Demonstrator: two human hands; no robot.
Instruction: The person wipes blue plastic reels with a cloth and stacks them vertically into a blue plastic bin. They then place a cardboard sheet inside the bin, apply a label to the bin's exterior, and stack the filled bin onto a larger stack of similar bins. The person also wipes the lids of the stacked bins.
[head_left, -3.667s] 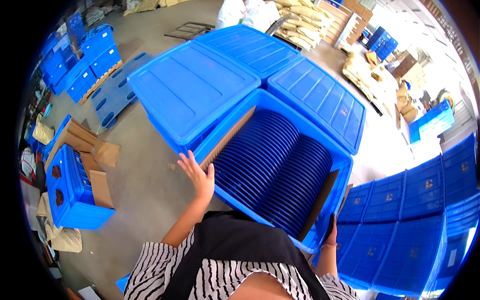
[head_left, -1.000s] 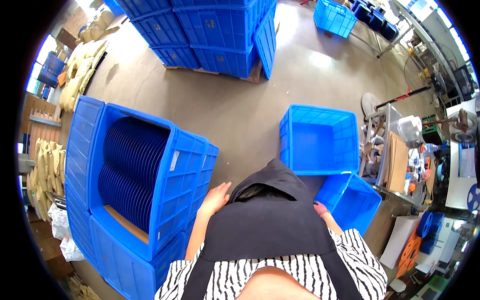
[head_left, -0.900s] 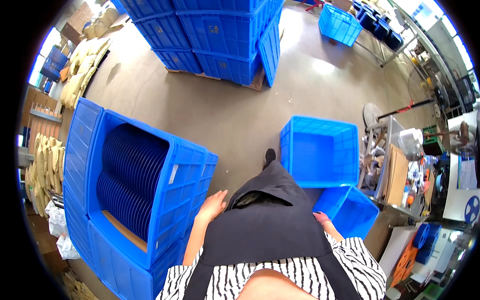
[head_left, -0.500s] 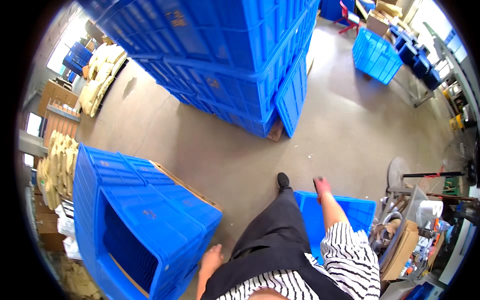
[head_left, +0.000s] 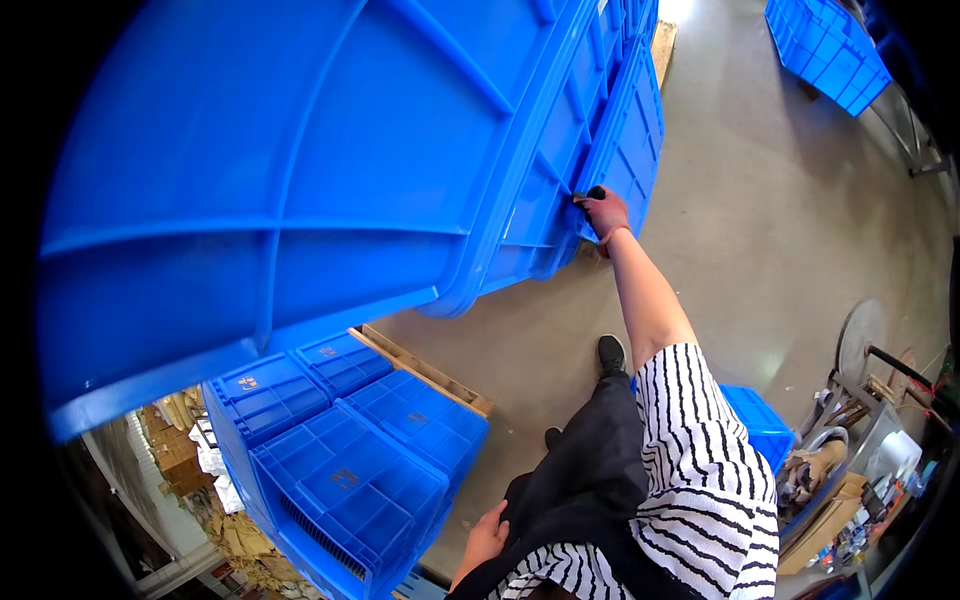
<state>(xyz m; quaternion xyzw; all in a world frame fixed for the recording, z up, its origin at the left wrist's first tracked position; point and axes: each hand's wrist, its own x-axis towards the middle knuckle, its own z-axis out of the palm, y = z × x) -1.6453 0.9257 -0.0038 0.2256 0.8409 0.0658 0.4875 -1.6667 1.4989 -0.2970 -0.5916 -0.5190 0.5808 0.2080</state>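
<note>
Right hand (head_left: pixel 604 212) seemingly grips lid (head_left: pixel 627 145); crates (head_left: pixel 395 465) bear orange marks (head_left: pixel 344 479).

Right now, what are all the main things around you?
Stacked crates: several, blue, upper left
Leaning lid: one, blue, against that stack
Grouped crates: at least four, blue, lower left
Wooden pallets: two showing, tan, by the crates
Separate crates: two, blue, upper right and lower right
Round disc: one, grey, right
Clutter: too jumbled to count, mixed colours, lower right
Floor: one, grey, centre-right
Shoes: two, black, centre
Striped sleeve: one, black-and-white, lower right
Left hand: one, lower centre
Right hand: one, at the lid's edge
</note>
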